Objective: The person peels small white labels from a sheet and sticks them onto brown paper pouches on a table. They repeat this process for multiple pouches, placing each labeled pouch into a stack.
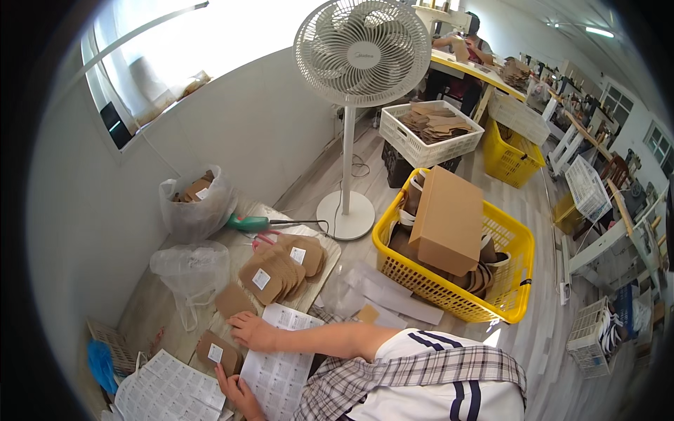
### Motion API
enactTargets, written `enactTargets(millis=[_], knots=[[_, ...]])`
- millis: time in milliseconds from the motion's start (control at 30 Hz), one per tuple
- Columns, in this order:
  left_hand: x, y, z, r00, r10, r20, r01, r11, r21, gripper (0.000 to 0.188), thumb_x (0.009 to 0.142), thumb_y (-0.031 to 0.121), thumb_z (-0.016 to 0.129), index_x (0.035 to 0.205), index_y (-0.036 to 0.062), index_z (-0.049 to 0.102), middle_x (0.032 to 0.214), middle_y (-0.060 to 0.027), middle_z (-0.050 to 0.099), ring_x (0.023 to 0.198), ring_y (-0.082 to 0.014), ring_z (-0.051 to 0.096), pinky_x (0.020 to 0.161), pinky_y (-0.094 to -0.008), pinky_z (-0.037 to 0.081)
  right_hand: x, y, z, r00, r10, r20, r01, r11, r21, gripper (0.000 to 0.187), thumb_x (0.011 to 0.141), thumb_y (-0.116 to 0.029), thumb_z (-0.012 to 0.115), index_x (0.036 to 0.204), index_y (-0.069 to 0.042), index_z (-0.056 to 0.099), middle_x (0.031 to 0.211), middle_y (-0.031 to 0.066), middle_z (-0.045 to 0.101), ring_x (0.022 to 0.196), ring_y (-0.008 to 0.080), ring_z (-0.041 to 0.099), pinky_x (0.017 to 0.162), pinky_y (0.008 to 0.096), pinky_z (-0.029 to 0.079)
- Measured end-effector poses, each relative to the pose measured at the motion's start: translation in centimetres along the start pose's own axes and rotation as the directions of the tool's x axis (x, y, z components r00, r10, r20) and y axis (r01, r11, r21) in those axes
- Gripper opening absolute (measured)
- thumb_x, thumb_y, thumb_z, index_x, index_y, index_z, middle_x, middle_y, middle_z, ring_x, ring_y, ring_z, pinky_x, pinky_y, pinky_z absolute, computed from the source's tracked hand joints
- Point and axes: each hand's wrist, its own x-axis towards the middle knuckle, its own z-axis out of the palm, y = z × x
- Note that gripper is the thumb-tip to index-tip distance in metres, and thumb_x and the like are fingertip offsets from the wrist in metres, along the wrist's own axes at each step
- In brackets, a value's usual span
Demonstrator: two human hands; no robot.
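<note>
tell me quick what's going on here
The left hand has its fingers at a white label on a flat brown piece. The right hand is at a plain brown piece, its forearm crossing a printed sheet; I can't tell how firmly it touches. More brown pieces lie piled beyond, two topped with labels.

The lower edge cuts off the forearm of the left hand (242, 394). The palm of the right hand (254, 331) is hidden; its forearm covers part of the label sheet (277, 361), whose print is too small to read. The stacked brown pieces (282, 272) partly conceal a pink-handled tool (265, 237). The cardboard box (449, 221) obscures contents of the yellow basket (428, 291). The second label sheet (168, 389) is cut off below.
</note>
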Motion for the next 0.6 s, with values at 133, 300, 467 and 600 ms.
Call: enactTargets(millis=[133, 300, 467, 600], knots=[[1.6, 2.7, -0.8, 1.0, 0.011, -0.009, -0.011, 1.0, -0.003, 0.005, 0.092, 0.004, 0.053, 0.088, -0.0002, 0.052, 0.161, -0.0225, 0.04, 0.152, -0.0424, 0.03, 0.123, -0.0526, 0.021, 0.9, 0.2, -1.0, 0.997, 0.003, -0.073, 0.0, 0.999, 0.045, 0.027, 0.085, -0.017, 0.075, 0.109, -0.008, 0.066, 0.136, 0.0157, 0.057, 0.127, 0.0355, 0.052, 0.109, 0.0477, 0.041], [1.6, 1.6, -3.8, 0.999, 0.011, -0.046, -0.01, 1.0, 0.022, 0.004, 0.092, 0.003, 0.054, 0.093, -0.0005, 0.056, 0.16, -0.0222, 0.043, 0.15, -0.0423, 0.033, 0.122, -0.0513, 0.024, 3.0, -2.1, 0.3, 0.987, -0.012, -0.163, 0.03, 0.994, 0.106, 0.032, 0.082, -0.015, 0.077, 0.111, -0.008, 0.066, 0.135, 0.0168, 0.058, 0.126, 0.0372, 0.054, 0.108, 0.0485, 0.043], [1.6, 3.4, -0.9, 0.998, 0.015, -0.057, -0.017, 0.999, -0.04, 0.006, 0.086, 0.0, 0.063, 0.09, 0.0014, 0.059, 0.16, -0.018, 0.044, 0.148, -0.0407, 0.038, 0.12, -0.0474, 0.029, 1.3, -0.5, -3.3, 0.993, -0.005, -0.122, 0.015, 0.996, 0.084, 0.039, 0.086, -0.016, 0.074, 0.123, -0.007, 0.065, 0.139, 0.0163, 0.056, 0.13, 0.0388, 0.051, 0.112, 0.0501, 0.04], [0.7, 3.3, -1.6, 0.997, -0.011, -0.083, 0.007, 0.999, -0.051, 0.002, 0.087, 0.002, 0.063, 0.088, 0.0024, 0.061, 0.159, -0.0164, 0.044, 0.149, -0.0391, 0.037, 0.122, -0.0501, 0.027, 2.3, -1.9, -5.9, 0.991, -0.002, -0.135, 0.006, 0.999, 0.032, 0.044, 0.088, -0.019, 0.074, 0.13, -0.007, 0.064, 0.142, 0.0153, 0.056, 0.135, 0.0372, 0.048, 0.117, 0.0514, 0.035]])
